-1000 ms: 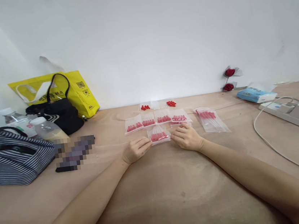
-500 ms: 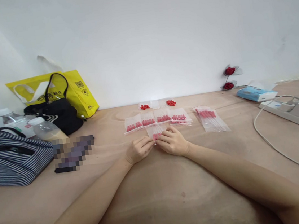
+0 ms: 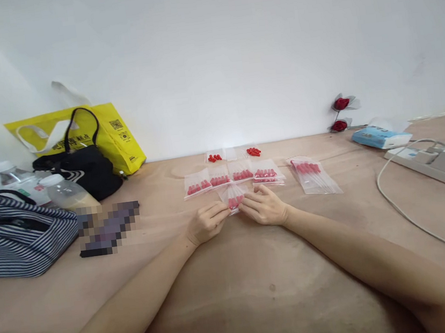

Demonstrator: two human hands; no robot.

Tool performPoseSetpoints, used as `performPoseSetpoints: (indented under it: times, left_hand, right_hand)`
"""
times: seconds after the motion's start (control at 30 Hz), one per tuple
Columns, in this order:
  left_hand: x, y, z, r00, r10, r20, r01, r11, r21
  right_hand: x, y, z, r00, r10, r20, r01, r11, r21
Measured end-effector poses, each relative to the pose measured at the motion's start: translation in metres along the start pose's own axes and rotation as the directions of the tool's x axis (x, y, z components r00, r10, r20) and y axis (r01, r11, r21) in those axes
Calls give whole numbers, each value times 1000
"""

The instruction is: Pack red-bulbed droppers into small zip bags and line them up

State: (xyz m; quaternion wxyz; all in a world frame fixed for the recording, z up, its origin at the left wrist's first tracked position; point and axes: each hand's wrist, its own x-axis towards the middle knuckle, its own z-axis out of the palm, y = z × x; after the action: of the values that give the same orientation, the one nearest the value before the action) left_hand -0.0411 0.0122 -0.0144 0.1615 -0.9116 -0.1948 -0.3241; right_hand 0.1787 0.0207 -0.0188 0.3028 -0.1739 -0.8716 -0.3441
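Note:
A small clear bag (image 3: 234, 203) with red pieces in it lies between my hands on the wooden table. My left hand (image 3: 210, 221) pinches its near left edge. My right hand (image 3: 263, 205) has its fingers closed on the bag's right side. Just beyond is a row of clear bags with red pieces, among them one at the left (image 3: 198, 185) and a stack at the right (image 3: 266, 175). Farther back, loose red pieces lie in two small groups, left (image 3: 214, 158) and right (image 3: 254, 152), on clear bags. A fanned stack of bags (image 3: 313, 176) rests to the right.
At the left are a striped bag (image 3: 23, 234), bottles (image 3: 70, 195), a black bag (image 3: 91, 174), a yellow bag (image 3: 124, 140) and a blurred-out dark object (image 3: 111, 231). Tissues (image 3: 381, 137), red roses (image 3: 339, 125) and a power strip (image 3: 441, 166) with a cable are at the right.
My right hand has shifted slightly to the right along the small bag, so more of its red pieces show. My left hand stays at the left edge.

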Motion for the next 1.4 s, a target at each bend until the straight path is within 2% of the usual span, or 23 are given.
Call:
performPoseSetpoints:
  times: [0.2, 0.47, 0.53, 0.6, 0.73, 0.9, 1.07, 1.13, 1.23, 1.3, 1.4]
  left_hand:
    - [-1, 1, -3, 999, -33, -43, 32, 999, -38]
    - [-1, 1, -2, 995, -72, -68, 66, 994, -86]
    - [-1, 1, -2, 991, -100, -84, 91, 990, -105]
    - [-2, 0, -2, 990, -113, -86, 104, 988, -111]
    - [-3, 1, 0, 989, -122, -89, 110, 986, -127]
    - [-2, 2, -2, 987, -130, -94, 108, 971, -212]
    - [-1, 0, -5, 977, -192, -96, 159, 948, -274]
    - [-3, -2, -4, 966, -249, -75, 217, 931, -292]
    - [-6, -5, 0, 938, -343, -48, 313, 899, -307]
    - [-8, -6, 2, 929, -370, -23, 344, 884, -315]
    - [-7, -6, 3, 928, -371, 40, 365, 878, -310]
  right_hand:
    - [-20, 15, -1, 991, 83, 106, -82, 997, -11]
    - [-28, 24, -5, 962, 174, 209, -167, 985, -50]
    - [-30, 24, -9, 946, 242, 215, -250, 968, 11]
    - [-31, 22, -12, 930, 293, 222, -329, 933, 146]
    - [-25, 11, -9, 919, 304, 250, -385, 828, 407]
    - [-19, 2, 4, 893, 426, 145, -425, 691, 584]
    - [-20, 1, -1, 822, 566, 64, -452, 580, 678]
    - [-21, 3, -6, 805, 592, 40, -459, 579, 674]
    - [-21, 11, -9, 808, 589, -3, -453, 624, 637]
    - [-18, 20, -4, 817, 577, -4, -458, 653, 604]
    - [-11, 34, 14, 817, 575, 47, -507, 677, 534]
